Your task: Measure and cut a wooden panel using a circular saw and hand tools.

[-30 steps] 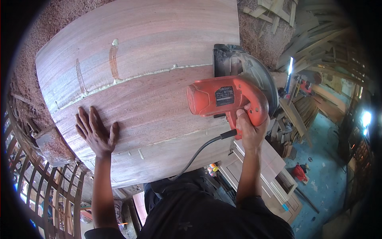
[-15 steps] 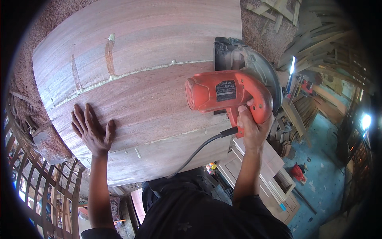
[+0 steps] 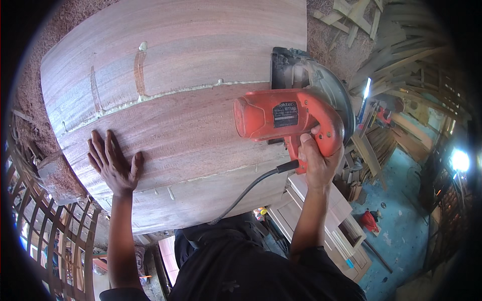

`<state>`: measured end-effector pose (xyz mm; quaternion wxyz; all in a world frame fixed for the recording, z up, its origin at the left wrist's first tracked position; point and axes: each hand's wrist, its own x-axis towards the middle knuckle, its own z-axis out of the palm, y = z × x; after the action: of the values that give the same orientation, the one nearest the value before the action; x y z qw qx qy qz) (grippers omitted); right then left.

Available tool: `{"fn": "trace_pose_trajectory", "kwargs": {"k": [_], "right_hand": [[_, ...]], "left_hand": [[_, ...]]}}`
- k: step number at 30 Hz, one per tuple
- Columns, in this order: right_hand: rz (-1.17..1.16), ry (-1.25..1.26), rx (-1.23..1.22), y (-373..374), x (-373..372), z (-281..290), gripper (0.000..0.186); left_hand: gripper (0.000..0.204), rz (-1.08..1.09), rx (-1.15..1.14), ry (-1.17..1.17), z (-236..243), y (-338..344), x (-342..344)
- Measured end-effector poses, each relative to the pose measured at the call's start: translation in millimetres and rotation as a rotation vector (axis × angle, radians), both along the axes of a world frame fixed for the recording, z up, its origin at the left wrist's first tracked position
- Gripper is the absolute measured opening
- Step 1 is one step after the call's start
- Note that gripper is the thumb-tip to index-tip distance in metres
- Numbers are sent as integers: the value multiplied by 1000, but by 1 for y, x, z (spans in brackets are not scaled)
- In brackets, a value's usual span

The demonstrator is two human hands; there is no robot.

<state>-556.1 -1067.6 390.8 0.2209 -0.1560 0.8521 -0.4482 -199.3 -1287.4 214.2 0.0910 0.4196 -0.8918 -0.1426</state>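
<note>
- Head view: we see the red-bodied circular saw (image 3: 271, 116) at the right end of the broad, pale reddish-brown wooden panel (image 3: 201, 135); its dark curved guard (image 3: 337, 88) overhangs the edge, while the panel apparently bears its base.
- We note the bare right hand (image 3: 319, 163) clamped around the saw's looped red handle (image 3: 334, 123), presumably for control.
- We find the bare left hand (image 3: 115, 165) flat on the panel, fingers slightly spread, well apart from the saw, seemingly steadying the wood.
- We trace the black flexible cord (image 3: 242, 197) toward the wearer, likely clear of the guard.
</note>
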Motion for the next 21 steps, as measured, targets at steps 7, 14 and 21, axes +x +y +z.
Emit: {"fn": "trace_pose_trajectory", "kwargs": {"k": [7,14,21], "right_hand": [[5,16,0,-14,-3,1,22],[24,35,-13,-18,-13,-2,22],[21,57,16,-23,-19,-2,22]], "left_hand": [[89,-5,-9,-7,-1,-2,0],[89,-8,-10,-19,1,-3,0],[89,-9,-9,-37,1,-2,0]]}}
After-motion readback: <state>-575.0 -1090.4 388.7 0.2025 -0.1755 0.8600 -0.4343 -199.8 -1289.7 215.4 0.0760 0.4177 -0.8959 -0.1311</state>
